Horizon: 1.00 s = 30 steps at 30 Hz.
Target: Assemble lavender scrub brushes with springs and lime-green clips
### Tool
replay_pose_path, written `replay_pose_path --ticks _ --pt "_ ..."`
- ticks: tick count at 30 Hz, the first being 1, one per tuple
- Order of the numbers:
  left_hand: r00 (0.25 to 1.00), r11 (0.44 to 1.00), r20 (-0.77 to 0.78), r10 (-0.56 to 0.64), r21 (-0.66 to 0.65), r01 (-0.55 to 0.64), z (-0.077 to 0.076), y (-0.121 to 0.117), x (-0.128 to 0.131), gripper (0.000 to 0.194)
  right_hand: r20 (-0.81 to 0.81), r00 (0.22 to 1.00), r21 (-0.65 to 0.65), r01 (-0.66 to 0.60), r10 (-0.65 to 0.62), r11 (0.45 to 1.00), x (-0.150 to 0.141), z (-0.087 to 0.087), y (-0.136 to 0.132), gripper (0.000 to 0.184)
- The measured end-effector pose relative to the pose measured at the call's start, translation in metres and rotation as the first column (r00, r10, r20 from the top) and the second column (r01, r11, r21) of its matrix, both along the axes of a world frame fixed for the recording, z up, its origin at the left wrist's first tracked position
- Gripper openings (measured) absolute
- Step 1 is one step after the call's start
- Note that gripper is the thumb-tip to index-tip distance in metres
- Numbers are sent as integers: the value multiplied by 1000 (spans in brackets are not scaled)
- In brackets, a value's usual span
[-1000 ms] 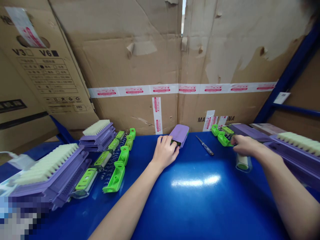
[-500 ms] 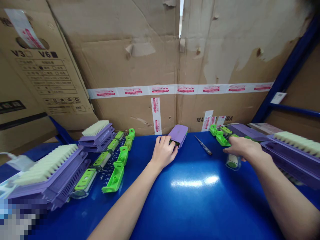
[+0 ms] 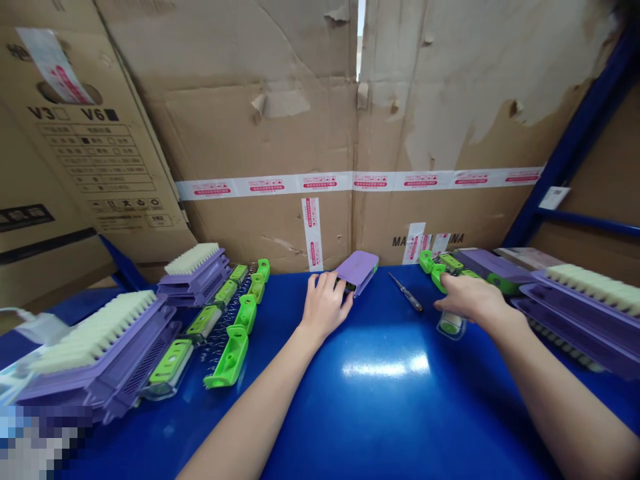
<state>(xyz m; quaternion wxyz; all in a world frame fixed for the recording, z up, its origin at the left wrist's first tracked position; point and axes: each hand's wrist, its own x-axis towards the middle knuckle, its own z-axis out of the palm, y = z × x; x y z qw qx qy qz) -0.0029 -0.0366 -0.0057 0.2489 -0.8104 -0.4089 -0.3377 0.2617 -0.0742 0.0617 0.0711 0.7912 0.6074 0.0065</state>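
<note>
My left hand (image 3: 325,303) is closed on the near end of a purple plastic housing (image 3: 357,269), which lies on the blue table near the cardboard wall. Its fingertips cover the housing's dark opening. My right hand (image 3: 470,299) grips a clear plastic case with a green insert (image 3: 451,325), just above the table on the right; the palm hides most of it. Behind that hand sit green end caps (image 3: 439,277) and a second purple housing (image 3: 493,267). A thin screwdriver (image 3: 407,293) rests between my hands.
On the left stand stacked purple brush plates (image 3: 193,280) with pale bristles, beside springs (image 3: 220,343), clear-and-green cases (image 3: 173,360) and a row of green caps (image 3: 230,357). More bristled purple plates (image 3: 585,307) are at right. Cardboard (image 3: 270,140) walls the back; a blue post (image 3: 555,153) rises at right.
My right hand has moved left, toward the screwdriver, carrying the clear plastic case with it. My left hand stays on the purple housing.
</note>
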Motion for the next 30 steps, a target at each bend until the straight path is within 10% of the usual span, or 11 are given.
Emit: replay_pose_path --ticks 9,19,23,30 --pt "999 998 -5 40 -52 -41 -1 1 -1 23 -30 1000 65 -4 6 998 -13 -1 -6 48" --pt "996 994 -22 84 -66 -85 -1 1 -1 28 -526 845 0 -109 92 994 -9 -7 6 41" --pt "994 992 -10 106 -65 -107 -2 2 -1 29 -838 523 90 -147 155 985 -13 -7 6 29" --pt "997 997 68 -32 78 27 3 -4 -3 22 -921 -385 49 60 68 997 -60 -24 5 17"
